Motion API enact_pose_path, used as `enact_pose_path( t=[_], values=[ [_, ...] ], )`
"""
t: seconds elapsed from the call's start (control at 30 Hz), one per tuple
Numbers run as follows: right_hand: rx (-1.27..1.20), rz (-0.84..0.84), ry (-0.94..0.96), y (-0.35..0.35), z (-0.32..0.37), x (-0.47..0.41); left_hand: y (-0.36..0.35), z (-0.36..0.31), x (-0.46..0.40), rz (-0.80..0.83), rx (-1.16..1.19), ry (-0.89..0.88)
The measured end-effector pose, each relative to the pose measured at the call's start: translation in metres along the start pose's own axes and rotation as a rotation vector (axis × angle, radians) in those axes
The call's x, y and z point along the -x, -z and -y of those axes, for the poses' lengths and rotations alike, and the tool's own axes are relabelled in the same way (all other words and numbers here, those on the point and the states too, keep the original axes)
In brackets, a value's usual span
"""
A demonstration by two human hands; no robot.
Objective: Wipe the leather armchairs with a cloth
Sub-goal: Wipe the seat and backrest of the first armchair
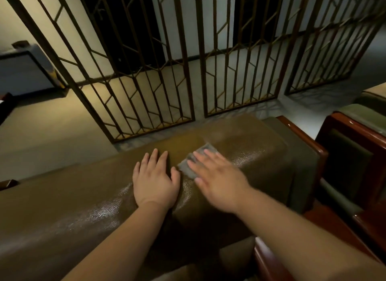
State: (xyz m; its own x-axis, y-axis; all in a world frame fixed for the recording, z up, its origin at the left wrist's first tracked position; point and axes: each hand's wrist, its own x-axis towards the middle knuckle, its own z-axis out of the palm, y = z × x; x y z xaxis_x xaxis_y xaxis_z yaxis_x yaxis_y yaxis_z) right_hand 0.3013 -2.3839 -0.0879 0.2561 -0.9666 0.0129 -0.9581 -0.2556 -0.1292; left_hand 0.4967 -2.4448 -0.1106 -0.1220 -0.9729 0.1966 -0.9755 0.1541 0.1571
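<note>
Head view: olive-brown leather armchair (240, 142) seen from behind and above, its padded back top running across the frame. Left hand (155, 180) lies flat on the top of the backrest, fingers straight and slightly spread, palm down, holding nothing. Right hand (217, 176) just beside it, also flat, fingers extended and pressing a small grey cloth (200, 155) onto the leather; hand is motion-blurred. Cloth sits on the backrest top, partly covered by the right fingers, its far corner showing beyond the fingertips and its near edge almost touching the left thumb. Leather near both hands shows a pebbled sheen. Glossy reddish wooden armrest (309, 142) at the chair's right side; second green-cushioned armchair (359, 134) with wooden frame beside it. Dark metal grille (188, 71) stands behind the chairs.
</note>
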Motion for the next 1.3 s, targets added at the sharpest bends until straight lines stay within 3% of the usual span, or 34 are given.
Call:
enact_pose_path(
  t=[0.07, 0.17, 0.23, 0.3, 0.4, 0.5, 0.7, 0.77, 0.87, 0.93, 1.0, 1.1, 1.17, 1.3],
  values=[
    [0.041, 0.004, -0.097, 0.004, -0.041, -0.005, -0.002, 0.001, -0.001, 0.003, -0.012, -0.004],
    [0.019, -0.043, -0.485, 0.015, -0.108, -0.005, -0.003, 0.004, 0.000, -0.005, -0.023, -0.007],
    [-0.021, -0.030, -0.619, 0.022, -0.112, -0.013, -0.003, 0.005, -0.001, -0.018, -0.019, -0.004],
    [-0.008, 0.014, -0.538, 0.022, -0.075, -0.028, -0.006, 0.007, 0.000, -0.017, -0.021, -0.002],
    [0.006, 0.018, -0.158, 0.005, -0.003, -0.032, -0.006, 0.006, 0.002, -0.028, -0.014, -0.003],
    [-0.052, 0.044, 0.001, 0.012, -0.013, -0.032, -0.004, 0.003, -0.001, -0.037, -0.014, -0.007],
    [-0.016, 0.060, -0.574, 0.035, -0.122, -0.074, -0.005, 0.002, -0.002, -0.048, -0.013, -0.010],
    [0.010, 0.072, -0.534, 0.032, -0.100, -0.091, -0.007, 0.004, -0.002, -0.056, -0.018, -0.003],
    [0.035, 0.080, -0.138, 0.024, -0.027, -0.088, -0.009, 0.006, 0.001, -0.064, -0.012, 0.004],
    [-0.016, 0.112, 0.013, 0.019, -0.005, -0.071, -0.010, 0.005, 0.002, -0.066, -0.019, -0.002],
    [-0.050, 0.109, -0.050, 0.027, -0.037, -0.074, -0.009, 0.002, -0.001, -0.072, -0.019, -0.004],
    [-0.049, 0.061, -0.418, 0.038, -0.115, -0.080, -0.007, 0.001, -0.003, -0.053, -0.017, 0.002],
    [-0.066, 0.067, -0.564, 0.039, -0.137, -0.076, -0.008, 0.003, 0.001, -0.051, -0.018, 0.003],
    [-0.076, 0.031, -0.441, 0.022, -0.082, -0.043, -0.007, 0.007, -0.001, -0.065, -0.013, 0.002]
  ],
)
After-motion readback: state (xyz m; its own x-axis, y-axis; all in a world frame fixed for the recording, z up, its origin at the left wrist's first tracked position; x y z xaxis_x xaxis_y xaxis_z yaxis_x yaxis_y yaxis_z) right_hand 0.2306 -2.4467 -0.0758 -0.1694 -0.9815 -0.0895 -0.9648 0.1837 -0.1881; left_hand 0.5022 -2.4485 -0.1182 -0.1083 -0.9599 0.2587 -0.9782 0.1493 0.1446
